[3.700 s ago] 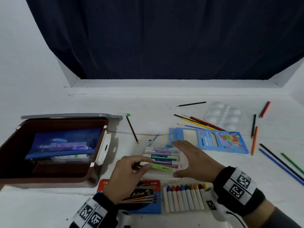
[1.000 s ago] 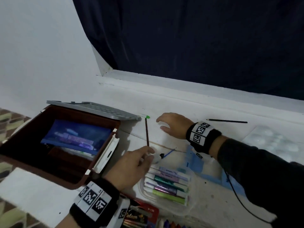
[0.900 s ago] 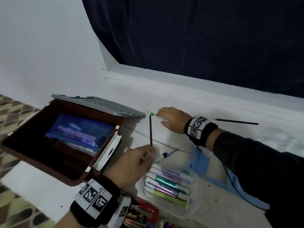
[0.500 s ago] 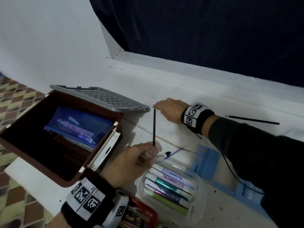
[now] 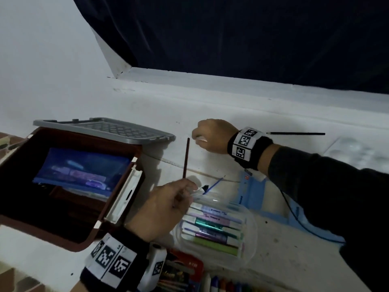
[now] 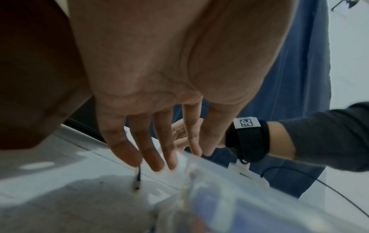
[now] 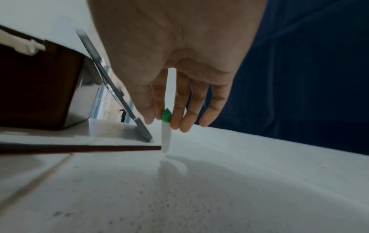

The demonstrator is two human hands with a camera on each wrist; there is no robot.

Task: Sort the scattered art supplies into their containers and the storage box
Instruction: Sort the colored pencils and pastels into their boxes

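With the left hand (image 5: 166, 204) pinching the brown paintbrush (image 5: 185, 158) near its base and the right hand (image 7: 169, 88) pinching a green-tipped white piece (image 7: 166, 130) just past the brush's far end, both grips should lift level off the counter (image 5: 147, 102).

Your left hand (image 6: 159, 75) fills the upper frame, palm toward the lens, fingers (image 6: 119, 141) pointing down toward six o'clock. Just below the leftmost fingertip, a thin dark brush end (image 6: 137, 179) pokes out with its tip on the white surface (image 6: 49, 165); you cannot tell from here exactly how it is pinched. At five o'clock a blurred clear plastic case (image 6: 229, 205) sits close to the lens. Behind your fingers, toward three o'clock, your right hand (image 6: 179, 134) shows partly, with a black wristband (image 6: 247, 141) carrying a printed marker and a grey sleeve (image 6: 329, 134). A dark brown box wall (image 6: 36, 78) fills nine o'clock
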